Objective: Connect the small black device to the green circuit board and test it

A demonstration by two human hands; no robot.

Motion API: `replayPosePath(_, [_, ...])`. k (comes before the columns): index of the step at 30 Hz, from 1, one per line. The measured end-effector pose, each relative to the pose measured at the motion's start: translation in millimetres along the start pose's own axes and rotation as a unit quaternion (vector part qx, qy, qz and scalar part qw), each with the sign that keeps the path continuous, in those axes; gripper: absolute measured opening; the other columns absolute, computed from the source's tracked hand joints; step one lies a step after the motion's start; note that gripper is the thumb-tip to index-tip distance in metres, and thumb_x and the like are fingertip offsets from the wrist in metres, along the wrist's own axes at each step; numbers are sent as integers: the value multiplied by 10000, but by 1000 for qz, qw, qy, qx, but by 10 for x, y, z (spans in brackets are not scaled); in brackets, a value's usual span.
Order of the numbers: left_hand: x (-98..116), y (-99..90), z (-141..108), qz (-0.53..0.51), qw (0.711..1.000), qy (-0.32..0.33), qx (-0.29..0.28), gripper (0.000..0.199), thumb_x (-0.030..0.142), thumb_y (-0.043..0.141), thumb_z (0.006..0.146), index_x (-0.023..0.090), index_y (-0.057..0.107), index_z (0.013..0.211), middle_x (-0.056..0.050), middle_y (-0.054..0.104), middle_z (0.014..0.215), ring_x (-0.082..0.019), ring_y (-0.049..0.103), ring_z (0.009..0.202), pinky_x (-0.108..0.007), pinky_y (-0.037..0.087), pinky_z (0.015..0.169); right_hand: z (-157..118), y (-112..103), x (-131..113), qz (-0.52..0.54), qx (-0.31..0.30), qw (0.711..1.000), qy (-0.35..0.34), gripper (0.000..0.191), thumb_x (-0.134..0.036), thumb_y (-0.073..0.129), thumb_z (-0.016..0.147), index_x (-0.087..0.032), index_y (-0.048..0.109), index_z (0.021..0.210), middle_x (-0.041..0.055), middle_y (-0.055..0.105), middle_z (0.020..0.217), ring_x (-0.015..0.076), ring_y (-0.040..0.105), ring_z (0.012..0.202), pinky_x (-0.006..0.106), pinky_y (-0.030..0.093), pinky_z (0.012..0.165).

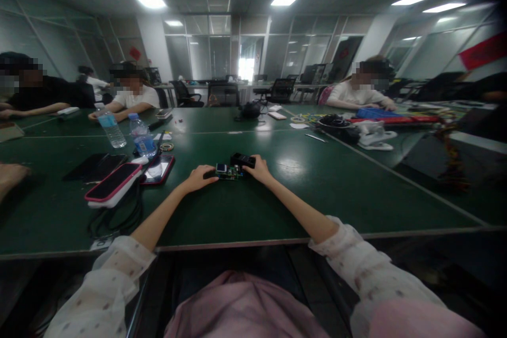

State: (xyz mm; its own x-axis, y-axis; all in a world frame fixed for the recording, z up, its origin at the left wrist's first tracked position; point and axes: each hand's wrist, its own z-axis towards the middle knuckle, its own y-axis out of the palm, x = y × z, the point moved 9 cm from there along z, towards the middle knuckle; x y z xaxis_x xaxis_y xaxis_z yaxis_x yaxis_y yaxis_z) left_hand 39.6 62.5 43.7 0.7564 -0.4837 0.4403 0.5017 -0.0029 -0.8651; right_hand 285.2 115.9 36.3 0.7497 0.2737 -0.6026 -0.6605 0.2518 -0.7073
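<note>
A small green circuit board (228,171) with a little screen on its left part is at the middle of the dark green table. At its left edge is my left hand (198,178), with thumb and fingers closed on that edge. Just behind the board's right side sits a small black box (241,159), perhaps a plastic case. My right hand (259,170) grips the right end of this box, its thumb near the board's right edge. Board and box are close together; whether they are joined I cannot tell.
Left of my hands lie a red-rimmed phone (114,182), black cables (119,216) and a second phone (160,170). Behind them stand two water bottles (143,137). White headgear (374,136) and a pen (316,138) lie to the right. Several people sit around the table (277,216).
</note>
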Motion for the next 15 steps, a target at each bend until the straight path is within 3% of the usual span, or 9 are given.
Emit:
replayPosePath(7, [-16,13,-5,-5,1000,3,-5,550,593,484,827,235,544,1239,-73,543,1313,-262,469,1210,-451,361,1023,-1,8,6,8,0,1000,-6,490,-362,683,731,-187,476,1140,120,585,1106,304,497,1070,449,424,876])
replayPosePath(15, [-162,41,45,-29,999,0,25,422,433,456,884,216,537,1237,-75,569,1276,-244,499,1184,-440,377,1022,-16,-28,-55,17,16,999,-34,539,-359,707,701,-191,485,1163,126,563,1155,312,476,1103,485,416,899])
